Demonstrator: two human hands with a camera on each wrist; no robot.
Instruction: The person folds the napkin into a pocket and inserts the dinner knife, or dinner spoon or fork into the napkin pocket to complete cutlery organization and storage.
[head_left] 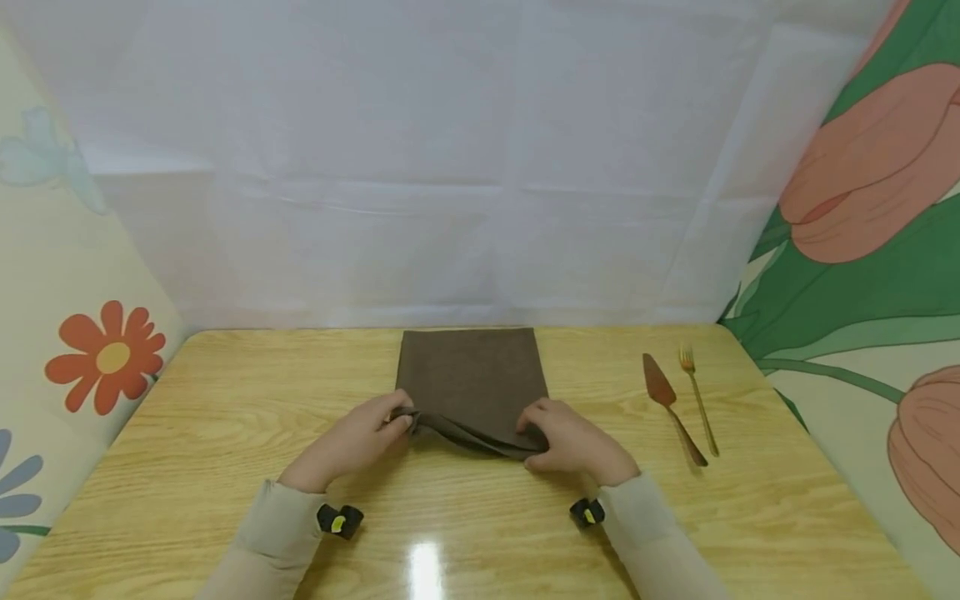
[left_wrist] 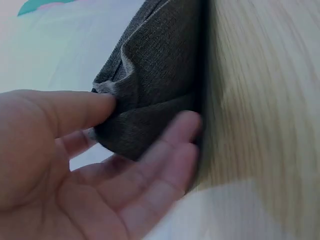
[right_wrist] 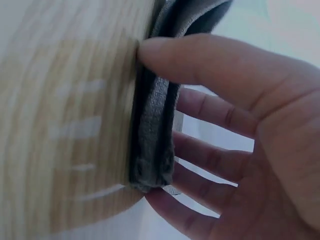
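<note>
A dark brown cloth (head_left: 472, 375), folded into a rectangle, lies at the far middle of the table. Its near edge is gathered and lifted at the left. My left hand (head_left: 358, 437) pinches the near left corner. In the left wrist view, the thumb presses on the layered cloth (left_wrist: 160, 65) while two fingers extend along its underside near the table. At the near right corner, my right hand (head_left: 576, 440) holds the folded edge. The right wrist view has the thumb on one side of the cloth (right_wrist: 156, 115) and the fingers on the other.
To the right of the cloth lie a cake server (head_left: 660, 383) and a gold fork (head_left: 699, 400), side by side on the wooden table (head_left: 262, 375). A white sheet (head_left: 450, 167) hangs behind the table's far edge. Flower-printed walls flank both sides.
</note>
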